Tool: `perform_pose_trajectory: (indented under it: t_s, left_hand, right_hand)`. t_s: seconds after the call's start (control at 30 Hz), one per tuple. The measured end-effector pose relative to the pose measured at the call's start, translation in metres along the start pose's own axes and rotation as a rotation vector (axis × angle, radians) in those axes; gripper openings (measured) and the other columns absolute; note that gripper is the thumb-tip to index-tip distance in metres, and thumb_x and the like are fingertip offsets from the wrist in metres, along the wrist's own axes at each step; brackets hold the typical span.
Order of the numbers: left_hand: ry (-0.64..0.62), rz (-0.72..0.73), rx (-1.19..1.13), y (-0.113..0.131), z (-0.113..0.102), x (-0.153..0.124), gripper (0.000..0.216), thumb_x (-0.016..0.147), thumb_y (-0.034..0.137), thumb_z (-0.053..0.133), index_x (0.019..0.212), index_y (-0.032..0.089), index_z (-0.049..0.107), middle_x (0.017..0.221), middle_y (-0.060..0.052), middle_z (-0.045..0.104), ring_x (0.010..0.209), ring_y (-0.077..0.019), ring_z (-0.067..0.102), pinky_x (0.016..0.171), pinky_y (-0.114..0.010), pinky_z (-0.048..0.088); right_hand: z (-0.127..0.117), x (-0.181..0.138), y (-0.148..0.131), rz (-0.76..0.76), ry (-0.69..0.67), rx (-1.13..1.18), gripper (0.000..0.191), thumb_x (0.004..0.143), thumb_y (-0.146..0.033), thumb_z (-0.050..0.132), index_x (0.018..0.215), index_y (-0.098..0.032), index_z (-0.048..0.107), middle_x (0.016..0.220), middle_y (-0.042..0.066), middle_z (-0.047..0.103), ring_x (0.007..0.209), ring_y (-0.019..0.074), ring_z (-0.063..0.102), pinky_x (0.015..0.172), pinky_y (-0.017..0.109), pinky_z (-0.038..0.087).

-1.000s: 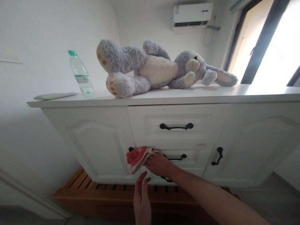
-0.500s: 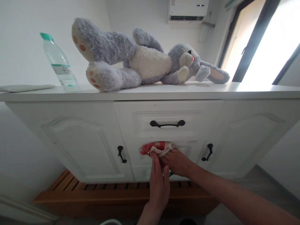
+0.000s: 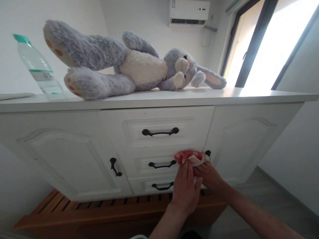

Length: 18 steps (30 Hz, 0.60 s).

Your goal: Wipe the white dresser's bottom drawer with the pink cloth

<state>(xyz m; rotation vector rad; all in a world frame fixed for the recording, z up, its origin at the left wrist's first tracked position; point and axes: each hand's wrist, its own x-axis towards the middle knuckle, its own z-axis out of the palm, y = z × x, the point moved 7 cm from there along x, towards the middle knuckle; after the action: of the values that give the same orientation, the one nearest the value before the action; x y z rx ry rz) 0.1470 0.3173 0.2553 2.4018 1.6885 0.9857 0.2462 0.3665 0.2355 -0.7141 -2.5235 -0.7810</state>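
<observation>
A red and white cloth (image 3: pixel 190 156) is pressed against the front of a white cabinet (image 3: pixel 74 156), at the right end of the middle drawer, whose black handle (image 3: pixel 161 164) shows to the left. My right hand (image 3: pixel 210 174) is closed on the cloth from below right. My left hand (image 3: pixel 185 187) lies beside it with fingers stretched up flat, the tips touching the cloth's lower edge. A black door handle (image 3: pixel 207 152) is partly hidden behind the cloth.
A grey and white plush rabbit (image 3: pixel 139 68) lies on the cabinet top, with a clear water bottle (image 3: pixel 40 69) at its left. A wooden slatted platform (image 3: pixel 99 209) runs under the cabinet. An air conditioner (image 3: pixel 189 13) and a bright window (image 3: pixel 274 43) are behind.
The cloth and my right hand have slid to the right along the drawer front. My left hand rose and joined it at the cloth. The view moved closer and to the right.
</observation>
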Motion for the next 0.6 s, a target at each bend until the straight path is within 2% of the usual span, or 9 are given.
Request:
perform_pose_trajectory:
  t_s: [0.1,0.2,0.33,0.47,0.6]
  left_hand:
    - [0.005,0.024,0.065,-0.002,0.007,-0.004,0.067,0.097,0.042,0.039,0.15,0.001,0.03,0.155,-0.024,0.042,0.144,-0.034,0.038,0.115,-0.051,0.041]
    - [-0.006,0.026,0.099,-0.012,0.02,-0.017,0.064,0.097,0.038,0.041,0.149,0.002,0.032,0.154,-0.023,0.043,0.142,-0.0325,0.041,0.114,-0.05,0.043]
    - [-0.037,-0.004,0.078,-0.027,0.039,-0.034,0.06,0.097,0.035,0.041,0.149,0.005,0.033,0.155,-0.02,0.045,0.142,-0.0307,0.042,0.113,-0.049,0.044]
    - [-0.076,-0.034,0.067,-0.035,0.053,-0.044,0.062,0.097,0.036,0.039,0.148,0.002,0.034,0.154,-0.024,0.043,0.143,-0.0323,0.039,0.113,-0.05,0.043]
    - [-0.057,-0.103,0.035,-0.047,0.056,-0.058,0.063,0.099,0.035,0.035,0.15,0.0,0.026,0.159,-0.026,0.034,0.147,-0.0314,0.029,0.116,-0.05,0.039]
  right_hand:
    - [0.018,-0.011,-0.007,0.043,-0.007,-0.007,0.056,0.091,-0.016,0.051,0.147,-0.018,0.044,0.144,0.014,0.053,0.13,0.0305,0.05,0.098,0.051,0.046]
    - [0.042,-0.02,-0.018,0.052,-0.088,-0.006,0.055,0.089,-0.016,0.053,0.144,-0.022,0.048,0.147,0.011,0.051,0.127,0.0299,0.053,0.097,0.05,0.048]
    - [0.067,-0.034,-0.032,0.005,-0.177,-0.034,0.066,0.085,-0.012,0.054,0.149,-0.021,0.039,0.154,0.01,0.043,0.131,0.0324,0.049,0.098,0.055,0.048]
    - [0.079,-0.038,-0.04,-0.017,-0.214,-0.04,0.07,0.084,-0.009,0.051,0.151,-0.023,0.036,0.158,0.01,0.036,0.135,0.0328,0.045,0.099,0.055,0.047]
    - [0.08,-0.02,-0.052,-0.056,-0.243,0.01,0.075,0.083,-0.008,0.053,0.153,-0.024,0.032,0.159,0.011,0.034,0.137,0.0344,0.042,0.097,0.054,0.048]
